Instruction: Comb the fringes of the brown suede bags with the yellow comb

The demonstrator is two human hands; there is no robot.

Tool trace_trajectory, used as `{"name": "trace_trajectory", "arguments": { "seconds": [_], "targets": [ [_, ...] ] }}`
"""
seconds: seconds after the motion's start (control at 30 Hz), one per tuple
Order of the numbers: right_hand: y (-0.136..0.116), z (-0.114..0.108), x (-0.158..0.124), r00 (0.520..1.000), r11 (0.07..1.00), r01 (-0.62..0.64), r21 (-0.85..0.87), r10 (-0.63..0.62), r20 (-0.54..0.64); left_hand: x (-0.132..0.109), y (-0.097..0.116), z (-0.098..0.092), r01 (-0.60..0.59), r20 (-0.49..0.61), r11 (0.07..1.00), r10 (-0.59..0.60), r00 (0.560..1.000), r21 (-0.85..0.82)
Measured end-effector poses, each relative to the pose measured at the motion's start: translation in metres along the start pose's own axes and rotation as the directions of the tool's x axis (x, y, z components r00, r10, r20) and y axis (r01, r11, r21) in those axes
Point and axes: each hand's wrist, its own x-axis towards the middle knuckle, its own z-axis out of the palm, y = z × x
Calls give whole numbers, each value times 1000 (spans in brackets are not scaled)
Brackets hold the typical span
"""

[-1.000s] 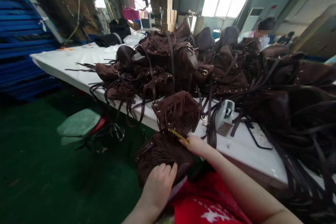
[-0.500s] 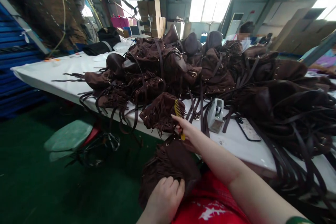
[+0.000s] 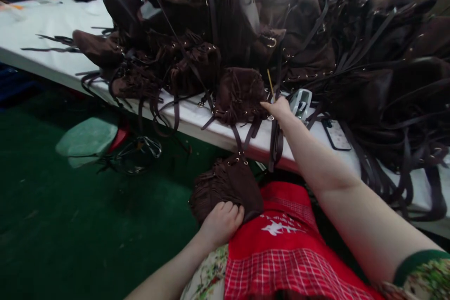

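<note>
The left hand [image 3: 221, 222] clenches the fringed bag [image 3: 228, 186]; the right hand [image 3: 279, 108] pinches a yellow comb [image 3: 270, 83].

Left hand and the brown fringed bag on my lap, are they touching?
Touching. The head view shows the left hand lying on the fringed bag, fingers curled into its lower edge with no gap between them.
</note>
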Motion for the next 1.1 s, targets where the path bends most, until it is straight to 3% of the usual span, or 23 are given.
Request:
{"name": "trace_trajectory", "arguments": {
  "seconds": [0.07, 0.13, 0.17, 0.2, 0.27, 0.3, 0.33, 0.37, 0.47, 0.57, 0.67, 0.83, 0.9, 0.97, 1.03, 1.1],
  "targets": [
    [8, -7, -39, 975, 982, 185, -44, -189, -113, 3, 1, 2, 1, -5, 1000, -1, 1000, -10],
    [11, -8, -88, 939, 940, 340, 13, -339, -56, 6, 1, 5, -1, -10, 1000, 1, 1000, -19],
    [11, -5, -114, 923, 925, 375, 62, -379, 69, 7, 1, 6, -2, -9, 1000, 2, 1000, -23],
    [12, 2, -138, 872, 911, 399, 104, -413, 262, 9, 1, 7, -6, -7, 1000, 6, 1000, -26],
    [15, 23, -178, 659, 896, 420, 146, -412, 629, 12, 3, 9, -15, -2, 1000, 15, 1000, -25],
    [17, 36, -193, 580, 898, 421, 126, -374, 723, 14, 3, 10, -21, -1, 1000, 21, 1000, -21],
    [20, 51, -204, 542, 903, 419, 93, -331, 772, 15, 4, 10, -27, -1, 999, 27, 1000, -17],
    [23, 65, -212, 539, 912, 406, 57, -289, 791, 16, 5, 11, -28, -1, 999, 28, 1000, -15],
    [30, 101, -224, 543, 937, 348, -31, -174, 822, 15, 8, 14, -17, 9, 999, 17, 1000, -28],
    [33, 114, -228, 450, 934, 356, -32, -142, 882, 11, 8, 15, -6, 12, 1000, 7, 1000, -21],
    [33, 105, -228, 342, 918, 395, 27, -175, 923, 7, 8, 16, 5, 1, 1000, -5, 1000, -3],
    [29, 71, -221, 55, 869, 491, 64, -104, 993, 3, 6, 9, 29, 30, 995, -26, 999, -96],
    [28, 60, -223, 36, 849, 526, 51, -82, 996, -1, 1, -1, 57, 41, 977, -49, 998, -205],
    [29, 50, -228, 64, 842, 537, 51, -101, 993, -8, -9, -16, 78, -1, 915, -86, 996, -396],
    [31, 42, -232, 58, 862, 496, 105, -154, 986, -16, -28, -34, 86, -99, 775, -188, 977, -626],
    [34, 34, -233, -2, 894, 399, 205, -223, 975, -22, -53, -53, 82, -192, 562, -410, 892, -823]
  ]
}}
